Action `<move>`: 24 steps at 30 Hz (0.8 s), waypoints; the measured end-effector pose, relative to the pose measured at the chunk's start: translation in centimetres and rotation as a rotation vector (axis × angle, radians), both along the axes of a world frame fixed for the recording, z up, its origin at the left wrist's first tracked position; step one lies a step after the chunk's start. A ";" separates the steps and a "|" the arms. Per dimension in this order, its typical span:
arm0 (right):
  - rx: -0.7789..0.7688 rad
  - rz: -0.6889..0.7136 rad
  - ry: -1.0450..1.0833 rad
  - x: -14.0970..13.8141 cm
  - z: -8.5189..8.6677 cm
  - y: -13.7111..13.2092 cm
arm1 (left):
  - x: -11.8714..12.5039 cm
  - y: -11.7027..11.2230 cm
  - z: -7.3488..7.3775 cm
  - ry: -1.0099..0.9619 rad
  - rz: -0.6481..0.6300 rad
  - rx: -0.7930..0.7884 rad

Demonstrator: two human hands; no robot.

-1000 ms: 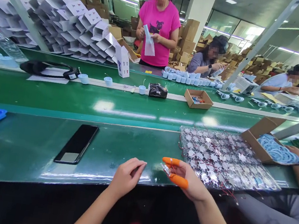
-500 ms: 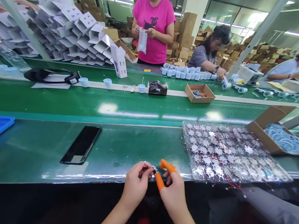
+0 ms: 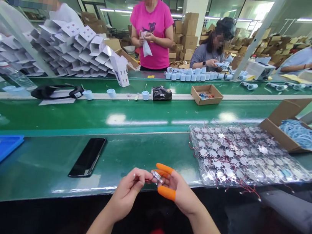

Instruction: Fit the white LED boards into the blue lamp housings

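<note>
Between my hands, over the front edge of the green bench, is a small silvery part (image 3: 157, 176) with red wire. My left hand (image 3: 128, 190) is closed in a pinch on the wire, just left of the part. Orange finger cots cover fingers of my right hand (image 3: 177, 191), which is curled around the part with thumb and fingertips somewhat apart. Its exact kind is too small to make out. To the right lies a clear tray (image 3: 208, 180) covered with several silvery star-shaped plates (image 3: 229, 153) and red wires.
A black phone (image 3: 88, 158) lies left of my hands, with a blue tray (image 3: 9, 146) beyond it. A carton (image 3: 282, 138) of light-blue rings stands at right, near a co-worker's hand. Across the green belt (image 3: 144, 115) are a small cardboard box (image 3: 207, 95) and other people.
My hands have moved apart, the left one leftward, exposing the silvery part and its red wire. My right hand has opened somewhat around the part. The view has shifted slightly.
</note>
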State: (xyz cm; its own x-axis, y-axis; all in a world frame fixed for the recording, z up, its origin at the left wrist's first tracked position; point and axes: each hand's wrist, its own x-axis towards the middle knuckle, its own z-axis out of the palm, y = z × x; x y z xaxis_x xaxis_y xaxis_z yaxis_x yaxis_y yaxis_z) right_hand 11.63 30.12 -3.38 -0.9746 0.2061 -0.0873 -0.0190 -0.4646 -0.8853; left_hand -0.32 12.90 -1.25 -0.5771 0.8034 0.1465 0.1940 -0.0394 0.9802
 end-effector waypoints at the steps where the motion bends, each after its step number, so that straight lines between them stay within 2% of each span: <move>1: 0.001 0.024 0.001 -0.1 0.0 0.0 | 0.0 -0.2 0.0 0.006 -0.031 -0.005; 4: 0.088 0.024 -0.036 -0.2 -0.1 -0.1 | 0.2 -0.6 0.1 0.025 -0.052 -0.027; 9: 0.605 -0.231 -0.015 0.7 1.1 -0.5 | 1.0 0.2 -0.4 -0.007 0.134 -0.060; 11: 0.713 -0.284 0.058 1.1 1.8 -0.8 | 1.6 0.6 -0.9 -0.075 0.174 -0.042; 17: 0.742 -0.366 0.109 1.7 3.0 -1.7 | 3.7 1.5 -2.1 -0.246 0.245 0.120; 20: 0.701 -0.376 0.086 1.9 3.0 -1.8 | 4.3 1.9 -1.5 -0.259 0.281 0.157; 24: 0.654 -0.311 0.059 2.5 3.2 -1.0 | 4.5 2.5 -0.1 -0.109 0.412 0.124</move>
